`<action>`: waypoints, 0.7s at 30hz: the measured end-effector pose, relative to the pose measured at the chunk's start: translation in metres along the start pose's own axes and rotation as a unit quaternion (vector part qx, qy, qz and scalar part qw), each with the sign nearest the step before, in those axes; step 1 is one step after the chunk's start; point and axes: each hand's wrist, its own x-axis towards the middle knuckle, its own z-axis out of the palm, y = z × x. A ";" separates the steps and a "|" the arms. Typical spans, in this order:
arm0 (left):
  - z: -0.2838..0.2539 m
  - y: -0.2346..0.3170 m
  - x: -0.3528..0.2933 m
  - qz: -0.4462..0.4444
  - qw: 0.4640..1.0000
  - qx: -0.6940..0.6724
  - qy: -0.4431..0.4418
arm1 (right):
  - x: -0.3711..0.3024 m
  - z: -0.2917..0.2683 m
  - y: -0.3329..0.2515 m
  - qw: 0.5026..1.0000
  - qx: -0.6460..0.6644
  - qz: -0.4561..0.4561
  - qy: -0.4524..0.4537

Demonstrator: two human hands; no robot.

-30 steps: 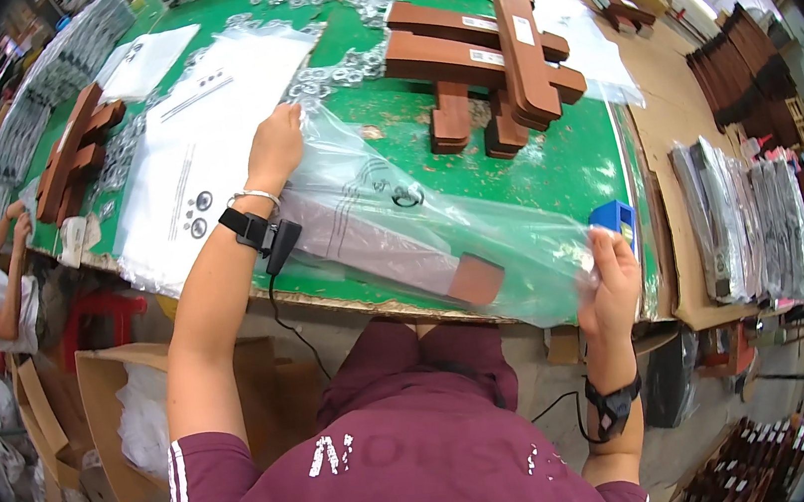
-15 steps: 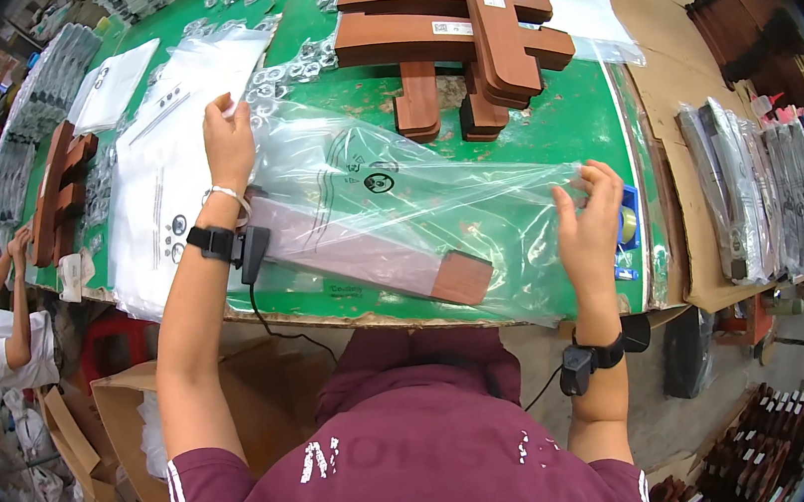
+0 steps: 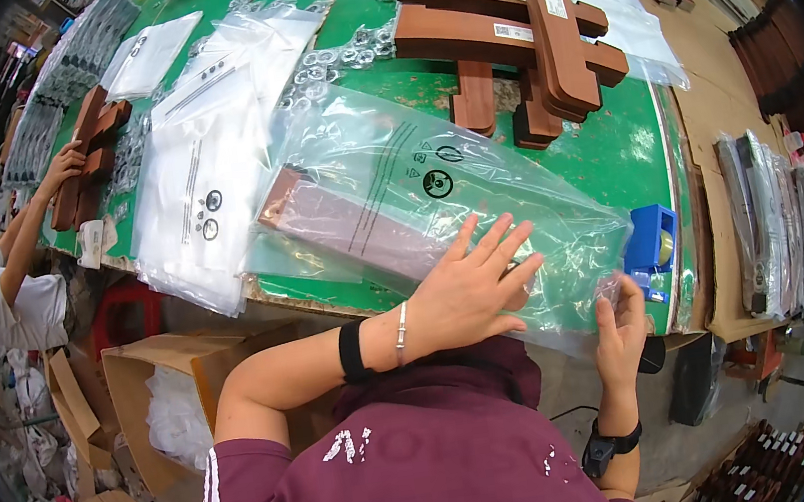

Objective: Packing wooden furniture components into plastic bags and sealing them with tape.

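A clear plastic bag (image 3: 513, 177) with black print lies along the near edge of the green table. Inside it is a reddish-brown wooden piece (image 3: 287, 197), partly wrapped in pale film. My left hand (image 3: 472, 288) rests flat on the bag with its fingers spread, covering one end of the wooden piece. At the bag's right end, my right hand (image 3: 622, 324) pinches the plastic between thumb and fingers. Close beyond that hand stands a blue tape dispenser (image 3: 650, 246) with a roll of tape.
Crossed brown wooden pieces (image 3: 552, 42) are stacked at the far side of the green table (image 3: 625, 148). White printed bags (image 3: 211, 164) lie to the left. Wrapped packages (image 3: 785, 224) stand at the right. A co-worker's hand (image 3: 65, 164) touches wooden pieces at far left.
My left hand has let go of the bag's far left part and moved right and nearer, onto the bag. My right hand has come slightly nearer, still pinching its end. The bag lies flatter.
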 end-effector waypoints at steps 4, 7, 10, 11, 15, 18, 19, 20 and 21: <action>0.012 -0.003 0.006 0.017 1.000 -0.014 -0.009 | -0.009 -0.006 0.008 0.972 0.201 0.103 -0.066; 0.009 -0.008 0.009 0.024 0.999 -0.023 -0.035 | -0.004 0.001 -0.001 0.957 0.264 0.115 -0.036; 0.002 -0.003 0.012 0.015 0.997 -0.013 -0.077 | 0.002 0.006 0.000 0.922 0.361 0.126 -0.059; 0.001 -0.001 0.013 -0.010 0.993 -0.007 -0.117 | 0.004 0.009 -0.001 0.912 0.390 0.119 -0.047; 0.005 -0.001 0.012 0.004 0.997 -0.009 -0.083 | 0.003 0.007 0.013 0.942 0.335 0.013 -0.037; 0.005 0.001 0.012 0.055 0.998 0.031 0.013 | 0.001 0.002 0.013 0.881 0.462 -0.004 -0.104; 0.006 0.000 0.012 0.056 0.998 0.031 0.012 | 0.001 0.002 0.013 0.881 0.463 -0.004 -0.103; 0.006 0.000 0.011 0.070 0.997 0.029 0.009 | 0.001 0.003 0.014 0.891 0.449 0.035 -0.063; 0.007 -0.001 0.010 0.084 0.996 0.028 0.005 | 0.001 0.004 0.014 0.898 0.433 0.073 -0.022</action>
